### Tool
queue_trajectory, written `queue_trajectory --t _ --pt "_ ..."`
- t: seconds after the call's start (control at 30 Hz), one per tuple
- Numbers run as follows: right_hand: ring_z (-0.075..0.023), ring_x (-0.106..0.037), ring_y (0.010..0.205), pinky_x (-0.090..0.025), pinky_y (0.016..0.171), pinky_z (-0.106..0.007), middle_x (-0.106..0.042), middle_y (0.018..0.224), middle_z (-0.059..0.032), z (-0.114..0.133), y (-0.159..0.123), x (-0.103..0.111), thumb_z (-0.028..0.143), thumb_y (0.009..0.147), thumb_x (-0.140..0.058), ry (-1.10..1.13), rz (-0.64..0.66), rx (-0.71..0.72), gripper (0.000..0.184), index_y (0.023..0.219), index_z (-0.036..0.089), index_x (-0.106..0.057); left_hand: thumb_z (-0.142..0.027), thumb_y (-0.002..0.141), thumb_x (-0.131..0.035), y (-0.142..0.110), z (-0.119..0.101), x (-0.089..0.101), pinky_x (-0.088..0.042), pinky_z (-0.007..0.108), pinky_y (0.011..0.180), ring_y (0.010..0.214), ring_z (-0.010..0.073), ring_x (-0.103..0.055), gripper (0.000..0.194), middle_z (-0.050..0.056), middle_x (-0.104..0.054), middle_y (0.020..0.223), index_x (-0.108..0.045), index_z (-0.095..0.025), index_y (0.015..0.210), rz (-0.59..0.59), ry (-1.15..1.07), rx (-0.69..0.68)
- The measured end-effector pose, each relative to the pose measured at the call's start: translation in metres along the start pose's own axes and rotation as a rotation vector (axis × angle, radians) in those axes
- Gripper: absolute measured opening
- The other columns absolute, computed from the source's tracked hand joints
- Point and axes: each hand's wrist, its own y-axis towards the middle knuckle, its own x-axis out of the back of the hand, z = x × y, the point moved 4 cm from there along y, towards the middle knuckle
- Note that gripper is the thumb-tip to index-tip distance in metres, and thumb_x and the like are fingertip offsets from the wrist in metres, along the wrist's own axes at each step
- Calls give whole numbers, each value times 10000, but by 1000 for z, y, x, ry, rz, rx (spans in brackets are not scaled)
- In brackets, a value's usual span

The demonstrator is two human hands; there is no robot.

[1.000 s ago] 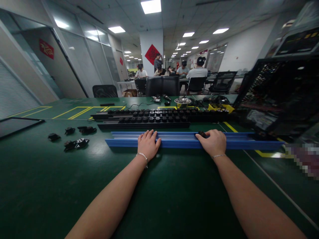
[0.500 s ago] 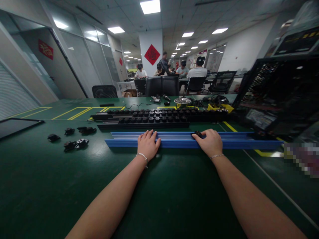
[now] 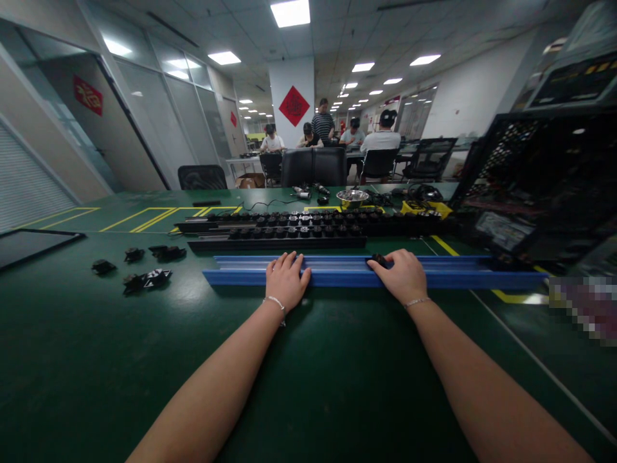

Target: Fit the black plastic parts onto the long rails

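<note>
A long blue rail (image 3: 347, 273) lies crosswise on the green table (image 3: 96, 360) in front of me. My left hand (image 3: 286, 280) rests flat on the rail's near edge with its fingers stretched out and holds nothing. My right hand (image 3: 403, 276) lies over the rail further right, fingers curled round a small black part (image 3: 378, 260) that sits in the rail's channel. Most of that part is hidden under the fingers.
Two black rails (image 3: 289, 233) loaded with several black parts lie just behind the blue one. Loose black parts (image 3: 144, 278) sit at the left. A black mesh crate (image 3: 535, 186) stands at the right. A metal bowl (image 3: 353, 195) and seated people are farther back.
My right hand has slid a little to the left along the blue rail with the small black part. My left hand has stayed put.
</note>
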Motion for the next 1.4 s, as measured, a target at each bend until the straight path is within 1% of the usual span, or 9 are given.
queue_trajectory --t 0.37,0.6,0.83,1.13,1.23,1.4 --pt "-223 -522 784 -384 685 -345 -586 796 -76 7 -1 -3 539 765 -520 0 32 43 354 686 194 -544 -450 896 -332 0 -1 2 -270 417 1049 1273 229 -385 458 36 -505 1350 -517 -267 1273 17 -2 10" --pt "-229 -529 824 -381 715 -345 -619 824 -83 17 -2 -7 513 788 -501 1 85 136 340 746 186 -583 -454 900 -312 0 -1 2 -272 418 1049 1270 226 -391 466 41 -504 1350 -526 -254 1262 8 -4 -1" --pt "-231 -538 841 -387 726 -345 -625 826 -83 19 -3 -8 496 794 -486 35 84 176 329 764 187 -595 -447 900 -319 0 -1 2 -265 409 1056 1277 223 -385 457 33 -502 1353 -521 -264 1267 11 -1 6" --pt "-228 -550 874 -401 782 -342 -648 932 -95 24 -4 -2 325 777 -475 51 107 208 212 810 171 -616 -451 902 -311 0 0 0 -269 419 1048 1271 226 -391 462 40 -506 1348 -520 -259 1267 3 -3 -2" --pt "-232 -552 889 -406 806 -349 -652 956 -96 25 -4 -2 292 760 -475 61 105 221 208 835 169 -625 -453 903 -304 0 0 -1 -271 422 1046 1268 229 -393 468 43 -507 1348 -520 -254 1268 -4 1 -5" --pt "-232 -549 932 -403 841 -350 -648 1015 -104 29 -6 -4 266 756 -463 65 137 256 251 894 150 -638 -456 904 -300 -1 0 -1 -269 417 1049 1270 227 -393 471 40 -505 1350 -519 -254 1268 -8 7 -7"
